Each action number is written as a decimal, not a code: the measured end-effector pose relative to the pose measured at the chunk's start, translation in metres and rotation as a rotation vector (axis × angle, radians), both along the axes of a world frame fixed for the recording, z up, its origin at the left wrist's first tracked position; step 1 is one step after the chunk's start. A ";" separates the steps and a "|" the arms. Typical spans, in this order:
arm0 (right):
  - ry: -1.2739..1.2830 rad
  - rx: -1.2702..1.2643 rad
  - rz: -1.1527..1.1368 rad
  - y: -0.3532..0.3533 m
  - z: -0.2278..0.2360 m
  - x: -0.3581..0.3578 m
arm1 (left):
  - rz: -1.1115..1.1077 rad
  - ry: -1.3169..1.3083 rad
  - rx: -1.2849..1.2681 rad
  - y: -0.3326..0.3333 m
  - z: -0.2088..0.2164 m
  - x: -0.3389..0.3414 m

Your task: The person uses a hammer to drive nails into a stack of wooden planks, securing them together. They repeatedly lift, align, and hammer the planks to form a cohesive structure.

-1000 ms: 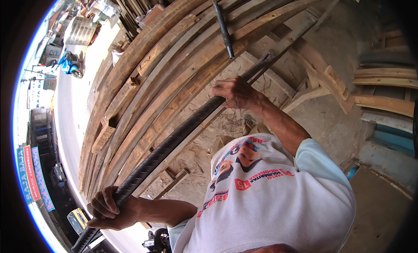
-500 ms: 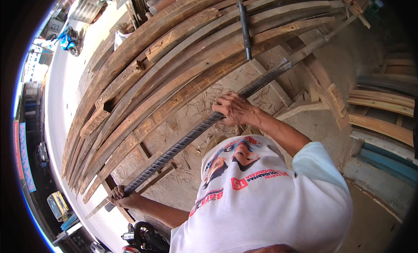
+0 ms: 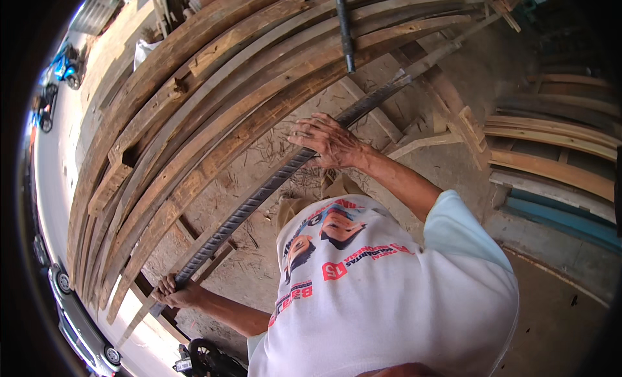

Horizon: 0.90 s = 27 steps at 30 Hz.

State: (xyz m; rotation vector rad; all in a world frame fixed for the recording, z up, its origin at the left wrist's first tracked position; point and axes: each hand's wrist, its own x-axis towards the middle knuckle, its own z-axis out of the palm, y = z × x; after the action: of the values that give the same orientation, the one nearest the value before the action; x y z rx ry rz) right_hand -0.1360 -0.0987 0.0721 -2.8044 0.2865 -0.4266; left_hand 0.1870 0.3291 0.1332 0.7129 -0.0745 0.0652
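Note:
A thick, dark, ribbed steel bar (image 3: 234,223) with a flattened far tip runs diagonally in front of me, from lower left to upper right. My left hand (image 3: 175,291) is wrapped round its lower end. Farther up the bar is my right hand (image 3: 326,141), with fingers loosened and stretched across the steel; its palm side is hidden. Close along the bar lies a long narrow wooden beam (image 3: 435,60). Beyond both hands, several long timbers (image 3: 223,134) lie side by side, some with notches and holes. A second dark metal bar (image 3: 345,33) lies across the timbers.
Stacked timber pieces (image 3: 557,136) stand at the right, above a blue panel (image 3: 564,218). Wooden supports (image 3: 453,111) and scattered shavings are on the floor. A black motorcycle (image 3: 210,359) stands at the lower left; a car (image 3: 81,322) is on the road at far left.
My right hand's fingers have loosened and straightened over the bar. My left hand keeps its hold. The whole view has shifted, and a car now appears on the road.

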 end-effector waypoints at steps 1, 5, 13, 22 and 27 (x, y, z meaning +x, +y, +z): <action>-0.075 0.021 -0.061 -0.007 0.006 -0.008 | -0.039 -0.080 0.015 0.001 -0.008 0.008; -0.286 0.101 -0.363 -0.005 0.006 -0.065 | -0.087 -0.035 0.066 -0.013 -0.012 0.023; 0.362 0.128 -1.483 -0.102 -0.057 -0.378 | -0.360 0.194 0.098 -0.191 -0.054 -0.111; 0.697 0.242 -1.442 -0.160 -0.063 -0.491 | -0.271 0.111 0.004 -0.235 -0.027 -0.129; 0.297 0.401 -1.371 -0.140 -0.059 -0.454 | -0.393 -0.067 -0.071 -0.273 0.044 -0.143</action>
State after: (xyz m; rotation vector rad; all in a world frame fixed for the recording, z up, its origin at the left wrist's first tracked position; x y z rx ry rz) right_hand -0.5904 -0.2383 0.0136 -1.8564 2.0639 -0.1436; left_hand 0.0445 0.0563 0.1776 0.6149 -0.2738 -0.2835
